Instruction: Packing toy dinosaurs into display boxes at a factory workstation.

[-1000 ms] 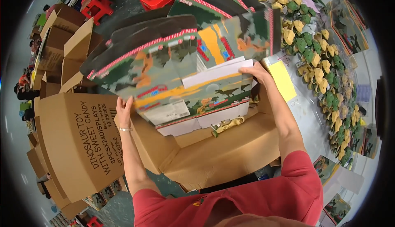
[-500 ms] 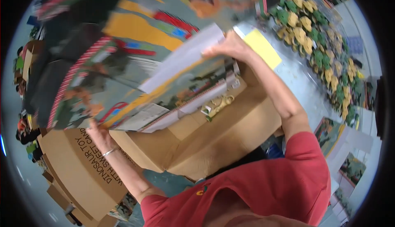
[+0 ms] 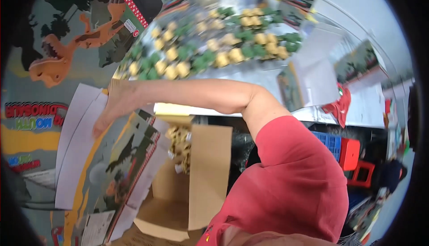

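The printed displays (image 3: 44, 98) at nine o'clock are grey-green with yellow streaks, an orange dinosaur and a red border dotted white. The box (image 3: 181, 188) at seven is brown. Toward twelve, the blurred toys (image 3: 222, 59) seem yellow and green; the table (image 3: 263, 72), white.

Fisheye head view, facing down.
From above the right hand (image 3: 112, 105), covering box (image 3: 210, 174) and table (image 3: 250, 72) to its right.

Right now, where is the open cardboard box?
In the head view, the box is low, left of centre, between the printed displays and the red shirt.
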A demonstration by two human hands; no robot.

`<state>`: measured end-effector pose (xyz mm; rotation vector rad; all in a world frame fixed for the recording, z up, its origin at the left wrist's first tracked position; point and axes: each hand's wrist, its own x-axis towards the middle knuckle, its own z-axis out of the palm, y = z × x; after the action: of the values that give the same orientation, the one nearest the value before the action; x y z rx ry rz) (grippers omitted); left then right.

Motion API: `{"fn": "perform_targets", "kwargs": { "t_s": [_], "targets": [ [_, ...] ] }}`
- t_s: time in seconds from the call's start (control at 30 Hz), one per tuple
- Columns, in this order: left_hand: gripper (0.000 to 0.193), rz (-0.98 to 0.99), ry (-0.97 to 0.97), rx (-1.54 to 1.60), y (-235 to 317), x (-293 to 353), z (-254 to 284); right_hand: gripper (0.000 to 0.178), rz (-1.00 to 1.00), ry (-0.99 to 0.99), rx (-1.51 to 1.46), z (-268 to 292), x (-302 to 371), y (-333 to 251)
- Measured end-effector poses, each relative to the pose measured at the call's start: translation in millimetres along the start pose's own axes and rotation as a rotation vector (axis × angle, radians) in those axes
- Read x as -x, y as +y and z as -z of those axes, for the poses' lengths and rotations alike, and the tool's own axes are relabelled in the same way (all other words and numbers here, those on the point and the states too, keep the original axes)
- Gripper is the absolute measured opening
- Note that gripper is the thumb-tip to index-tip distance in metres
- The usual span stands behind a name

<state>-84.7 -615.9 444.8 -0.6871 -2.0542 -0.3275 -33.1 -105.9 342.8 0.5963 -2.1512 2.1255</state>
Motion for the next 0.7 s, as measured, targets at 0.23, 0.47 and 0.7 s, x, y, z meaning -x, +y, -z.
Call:
{"fn": "perform_targets", "kwargs": {
  "t_s": [0.23, 0.47, 0.7],
  "targets": [
    [0.051, 1.120, 0.058, 1.002, 369, -166, -13, 0.042, 0.036, 0.413, 0.336, 173, 234, -197],
    [0.050, 0.672, -0.255, 1.492, 491, -224, -160, 0.033, 0.042, 0.706, 0.213, 266, 416, -302],
    [0.048, 0.499, -0.280, 1.181, 596, -252, -104, 0.032, 0.115, 0.894, -0.228, 278, 471, -225]
  ]
}}
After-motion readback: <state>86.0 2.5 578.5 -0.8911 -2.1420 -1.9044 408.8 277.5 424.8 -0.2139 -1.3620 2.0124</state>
